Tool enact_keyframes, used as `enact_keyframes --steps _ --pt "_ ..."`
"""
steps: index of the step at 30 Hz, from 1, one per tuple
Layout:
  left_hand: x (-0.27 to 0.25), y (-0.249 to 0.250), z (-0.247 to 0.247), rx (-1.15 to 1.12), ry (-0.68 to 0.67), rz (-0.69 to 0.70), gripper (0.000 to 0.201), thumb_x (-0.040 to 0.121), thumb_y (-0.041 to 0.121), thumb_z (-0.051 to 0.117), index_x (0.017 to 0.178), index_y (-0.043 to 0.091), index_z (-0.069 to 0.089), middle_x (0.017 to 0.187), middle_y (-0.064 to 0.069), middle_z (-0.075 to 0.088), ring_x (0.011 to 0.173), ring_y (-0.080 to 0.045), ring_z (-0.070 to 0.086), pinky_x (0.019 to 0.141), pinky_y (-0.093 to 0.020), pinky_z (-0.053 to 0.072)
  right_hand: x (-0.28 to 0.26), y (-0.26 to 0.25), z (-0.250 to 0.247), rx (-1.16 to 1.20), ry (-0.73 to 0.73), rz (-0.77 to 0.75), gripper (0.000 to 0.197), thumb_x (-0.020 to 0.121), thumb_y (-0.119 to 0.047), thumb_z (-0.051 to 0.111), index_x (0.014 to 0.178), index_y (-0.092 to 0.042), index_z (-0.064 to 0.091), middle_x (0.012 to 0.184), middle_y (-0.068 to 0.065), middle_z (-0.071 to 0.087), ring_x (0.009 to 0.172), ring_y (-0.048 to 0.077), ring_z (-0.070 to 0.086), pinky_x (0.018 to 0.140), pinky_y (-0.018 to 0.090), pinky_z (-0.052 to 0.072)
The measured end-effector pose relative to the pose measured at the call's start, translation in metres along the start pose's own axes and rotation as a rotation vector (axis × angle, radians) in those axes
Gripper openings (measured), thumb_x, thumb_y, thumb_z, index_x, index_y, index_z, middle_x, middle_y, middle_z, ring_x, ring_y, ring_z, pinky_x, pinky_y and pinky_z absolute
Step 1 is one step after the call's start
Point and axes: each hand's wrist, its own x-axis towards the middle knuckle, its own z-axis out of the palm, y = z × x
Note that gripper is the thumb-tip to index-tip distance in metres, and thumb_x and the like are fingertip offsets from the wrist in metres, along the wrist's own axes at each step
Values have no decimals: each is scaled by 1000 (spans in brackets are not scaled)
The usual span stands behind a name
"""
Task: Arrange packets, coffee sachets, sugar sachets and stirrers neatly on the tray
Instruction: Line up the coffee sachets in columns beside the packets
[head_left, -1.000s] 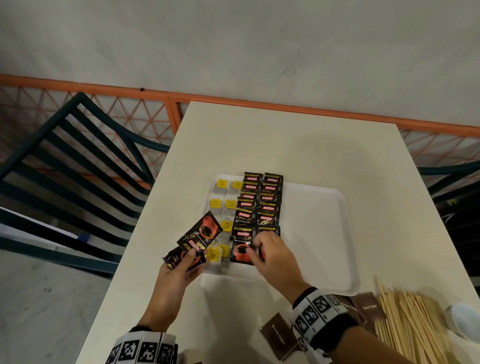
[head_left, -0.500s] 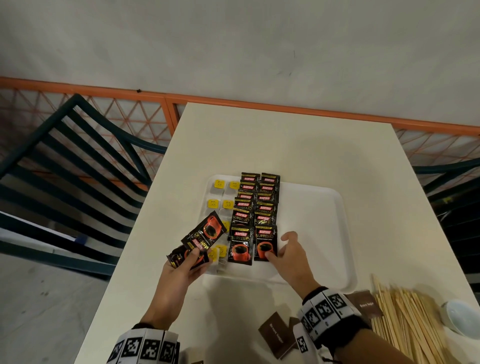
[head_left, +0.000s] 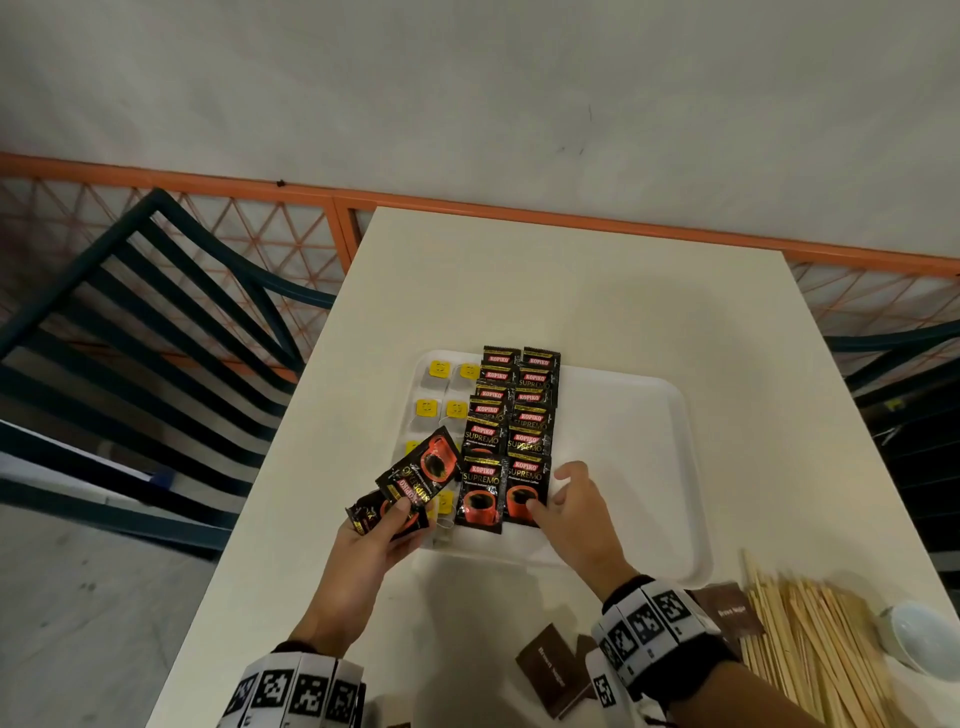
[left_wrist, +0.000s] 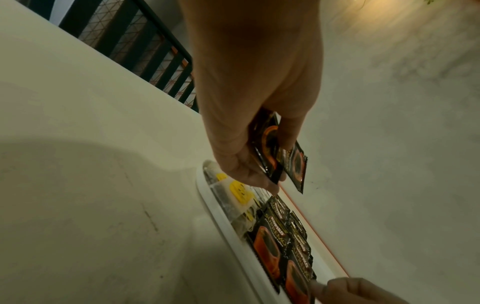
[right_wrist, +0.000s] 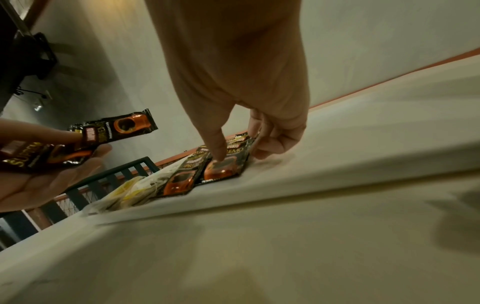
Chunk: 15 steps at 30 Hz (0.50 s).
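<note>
A white tray (head_left: 623, 441) holds two columns of black coffee sachets (head_left: 498, 410), with yellow-tagged tea bags (head_left: 441, 371) along its left side. My left hand (head_left: 402, 512) hovers at the tray's near-left corner and grips a few more coffee sachets (head_left: 421, 470), fanned out; in the left wrist view those sachets (left_wrist: 285, 156) hang above the tea bags. My right hand (head_left: 553, 488) is on the nearest sachet of the right column (head_left: 522, 478): one digit presses its face (right_wrist: 223, 168) and curled fingers (right_wrist: 270, 148) sit against its right edge.
Brown sugar sachets (head_left: 556, 675) and a heap of wooden stirrers (head_left: 810, 649) lie on the table near my right wrist, beside a white bowl (head_left: 924, 639). The tray's right half is bare. A dark slatted chair (head_left: 130, 364) stands left of the table.
My right hand has laid a sachet at the near end of the right column and slid off its top to its right edge. The left hand has stayed in place.
</note>
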Motion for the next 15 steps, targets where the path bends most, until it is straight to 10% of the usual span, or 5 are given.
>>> enact_keyframes --steps 9,15 --pt "0 0 12 286 -131 -15 20 88 8 59 107 4 63 88 -15 72 71 -23 71 64 -22 56 -18 -55 -21 -64 -226 -551 52 91 -27 52 139 -33 33 129 -20 37 120 -1 30 100 15 26" --pt "0 3 18 388 -195 -78 22 92 15 54 111 8 61 94 -14 72 84 -27 71 75 -29 55 -19 -42 -17 -142 -245 -470 19 89 -24 57 107 -18 62 103 -5 62 95 7 52 83 20 40"
